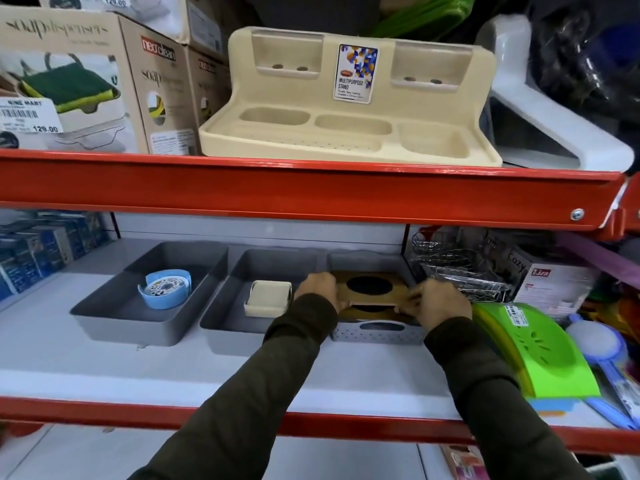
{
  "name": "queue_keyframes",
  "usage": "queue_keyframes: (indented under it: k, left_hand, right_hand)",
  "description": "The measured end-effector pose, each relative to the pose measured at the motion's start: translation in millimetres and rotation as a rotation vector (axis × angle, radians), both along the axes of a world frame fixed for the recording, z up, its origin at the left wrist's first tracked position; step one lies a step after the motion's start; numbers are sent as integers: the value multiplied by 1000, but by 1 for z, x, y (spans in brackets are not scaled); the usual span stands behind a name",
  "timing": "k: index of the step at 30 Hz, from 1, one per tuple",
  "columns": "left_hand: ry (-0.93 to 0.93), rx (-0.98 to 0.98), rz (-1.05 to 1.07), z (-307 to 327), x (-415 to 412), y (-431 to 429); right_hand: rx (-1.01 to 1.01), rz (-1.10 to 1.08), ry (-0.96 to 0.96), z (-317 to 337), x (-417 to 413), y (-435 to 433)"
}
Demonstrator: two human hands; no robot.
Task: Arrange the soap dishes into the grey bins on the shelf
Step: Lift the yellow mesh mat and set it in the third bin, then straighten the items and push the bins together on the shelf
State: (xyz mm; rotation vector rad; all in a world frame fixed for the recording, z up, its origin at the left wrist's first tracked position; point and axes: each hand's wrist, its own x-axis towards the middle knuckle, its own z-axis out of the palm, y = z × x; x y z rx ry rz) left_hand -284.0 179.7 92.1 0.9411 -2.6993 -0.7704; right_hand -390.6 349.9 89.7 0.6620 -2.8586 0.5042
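A wooden soap dish (372, 289) with a dark oval sits over the rightmost grey bin (377, 332), held between both hands: left hand (318, 289) gripping at its 9 o'clock edge, right hand (434, 301) at 3 o'clock, on the shelf (173, 368).

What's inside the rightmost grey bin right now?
The rightmost grey bin holds stacked wooden soap dishes with dark oval openings; both hands grip the top dish, left hand and right hand at its ends. How many lie beneath is hidden.
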Motion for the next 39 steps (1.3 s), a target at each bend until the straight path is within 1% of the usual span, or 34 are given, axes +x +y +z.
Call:
queue_keyframes:
  k: [7, 9, 11, 13, 15, 16, 18, 21, 23, 27, 31, 34, 36, 39]
  left_hand:
    - [-8, -73, -33, -1, 2, 0]
    - [7, -81, -52, -3, 4, 0]
    - [58, -74, -84, -3, 8, 0]
    - [137, -73, -132, -3, 13, -2]
    - [188, -195, -163, -1, 21, -7]
    - [195, -302, -164, 0, 25, -10]
    - [209, -486, -142, 3, 35, -21]
    - [229, -545, -135, 6, 51, -45]
    - [189, -538, -151, 8, 64, -66]
    - [135, -510, -131, 12, 95, -112]
    - [94, -504, -73, 16, 137, -160]
    - [64, -453, -16, 17, 162, -191]
    - [-22, -434, 25, 15, 176, -215]
    - [-198, -456, 54, 10, 191, -247]
  right_hand:
    - [117, -100, 130, -6, 7, -9]
    - [171, -123, 126, -7, 10, -10]
    - [223, -116, 98, -5, 12, -10]
    - [209, -80, 84, 0, 15, -11]
    - [98, 19, 81, 5, 20, -15]
    - [42, 74, 81, 7, 24, -19]
    - [-9, 154, 128, 11, 33, -32]
    - [-6, 204, 234, 11, 44, -60]
    - [27, 239, 209, 10, 53, -81]
    - [6, 275, 156, 4, 78, -128]
    - [-51, 344, 126, 4, 111, -184]
    - [-50, 396, 120, 4, 133, -224]
    - [-50, 449, 93, 1, 151, -255]
    - [-39, 550, 110, -6, 172, -294]
